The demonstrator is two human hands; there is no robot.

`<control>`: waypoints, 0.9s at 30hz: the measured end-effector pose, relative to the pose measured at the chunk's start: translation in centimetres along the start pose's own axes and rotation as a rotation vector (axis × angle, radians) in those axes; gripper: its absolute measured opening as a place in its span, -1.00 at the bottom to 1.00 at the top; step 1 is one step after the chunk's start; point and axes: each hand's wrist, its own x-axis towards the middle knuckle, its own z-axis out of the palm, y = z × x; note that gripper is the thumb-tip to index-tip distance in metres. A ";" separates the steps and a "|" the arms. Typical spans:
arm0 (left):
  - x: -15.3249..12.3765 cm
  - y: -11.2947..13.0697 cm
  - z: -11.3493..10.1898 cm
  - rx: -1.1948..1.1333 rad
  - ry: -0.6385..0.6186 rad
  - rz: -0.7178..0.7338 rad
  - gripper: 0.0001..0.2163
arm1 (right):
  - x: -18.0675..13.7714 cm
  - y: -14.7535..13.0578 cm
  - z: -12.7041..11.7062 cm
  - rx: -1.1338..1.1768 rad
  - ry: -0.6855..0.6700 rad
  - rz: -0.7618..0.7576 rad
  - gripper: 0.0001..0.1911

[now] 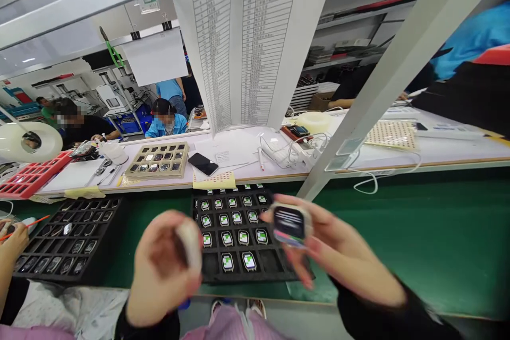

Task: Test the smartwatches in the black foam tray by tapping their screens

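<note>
My right hand (319,239) grips a square smartwatch (290,223) without a strap, its lit screen facing me with light text and a coloured strip at the bottom. In my left hand (159,265), curled fingers hold a second smartwatch (190,247), turned edge-on and blurred; its screen is hidden from me. Between and beyond both hands lies a black compartment tray (271,261). Several smartwatches with green-and-white screens (243,237) sit in its slots. A front-row slot to the right of them holds nothing, and my right hand covers part of the tray's right side.
Another black tray of watches (74,239) lies left on the green bench (418,244), near a co-worker's hand (16,239). The shelf ahead bears a beige tray (159,159), a phone (203,163) and cables (287,154). A slanted white post (382,79) rises on the right.
</note>
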 end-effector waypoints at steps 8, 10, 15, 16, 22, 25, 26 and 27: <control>2.0 -7.0 3.9 -0.079 -0.026 -0.299 -0.59 | 4.8 6.0 0.2 0.136 -0.058 0.136 -0.40; 1.6 -7.3 4.1 -0.082 -0.067 -0.313 -0.59 | 4.7 6.1 0.1 0.130 -0.048 0.150 -0.40; 2.0 -7.1 5.9 -0.069 -0.173 -0.325 -0.61 | 4.8 5.6 0.1 0.093 0.031 0.148 -0.47; 2.1 -7.1 6.2 -0.058 -0.184 -0.325 -0.61 | 4.8 5.5 0.1 0.080 0.054 0.146 -0.48; 2.3 -7.6 7.0 0.037 -0.190 -0.350 -0.64 | 4.4 5.7 -0.4 0.055 0.155 0.133 -0.50; 2.6 -7.6 7.3 0.037 -0.208 -0.340 -0.65 | 4.0 5.5 -0.9 0.087 0.173 0.147 -0.50; 2.7 -7.5 7.4 0.032 -0.220 -0.332 -0.66 | 3.9 5.3 -1.1 0.107 0.179 0.148 -0.51; 2.8 -7.4 7.6 0.025 -0.233 -0.325 -0.66 | 3.8 5.1 -1.3 0.127 0.181 0.147 -0.52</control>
